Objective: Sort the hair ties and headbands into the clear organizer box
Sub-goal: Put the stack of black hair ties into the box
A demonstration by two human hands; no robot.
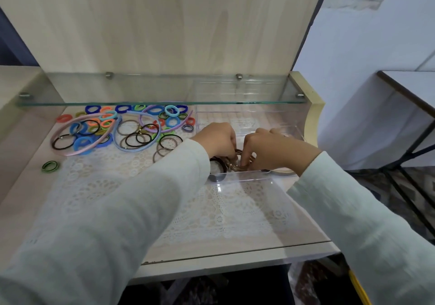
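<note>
Brown and tan elastic hair ties [238, 163] are bunching directly beneath the fingertips of both hands. The left hand [217, 140] and right hand [268, 149] are curling their fingers down and pinching the bundle, probably to keep the loops stacked in one compartment of the clear organizer box [247, 175]. Well left of the fingers, colourful hair ties [173, 121] and headbands [131, 150] are lying unsorted on the lace mat [98, 175].

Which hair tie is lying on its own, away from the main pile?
The green-and-black striped hair tie, alone by the lace mat's near-left edge; the other loose ties cluster under the glass shelf.
</note>
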